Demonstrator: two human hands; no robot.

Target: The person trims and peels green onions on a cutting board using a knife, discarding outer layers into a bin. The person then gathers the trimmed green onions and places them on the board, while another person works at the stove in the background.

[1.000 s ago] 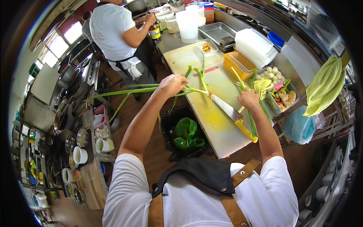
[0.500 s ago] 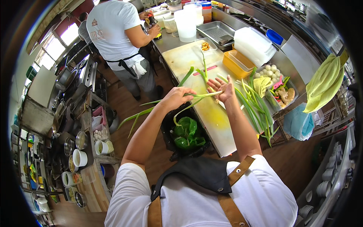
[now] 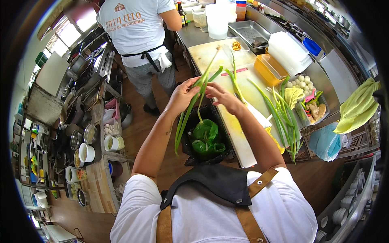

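My left hand (image 3: 184, 96) is closed around a spring onion (image 3: 206, 73); its white root end points away from me and its green leaves hang toward me. Beside it, my right hand (image 3: 225, 98) has its fingers apart and slightly bent, their tips at the stalk. A thin leaf hangs below the hands over a black bin (image 3: 184, 139) with a green plastic bag (image 3: 206, 137) inside. More spring onions (image 3: 279, 111) lie on the right of the white cutting board (image 3: 202, 54). Partly under my right forearm rests what looks like a knife with a yellow handle (image 3: 275, 139).
A co-worker (image 3: 137, 32) stands at the counter, ahead on the left. Behind the board are a yellow container (image 3: 270, 69), a metal tray (image 3: 250, 32) and a white tub (image 3: 217, 22). A vegetable tray (image 3: 312, 107) sits at right. Shelves with pots and bowls (image 3: 86, 152) line the left.
The spring onion has swung from lying across both hands to nearly upright in my left hand. My right hand has moved left and turned its palm away from view. The co-worker has shifted.
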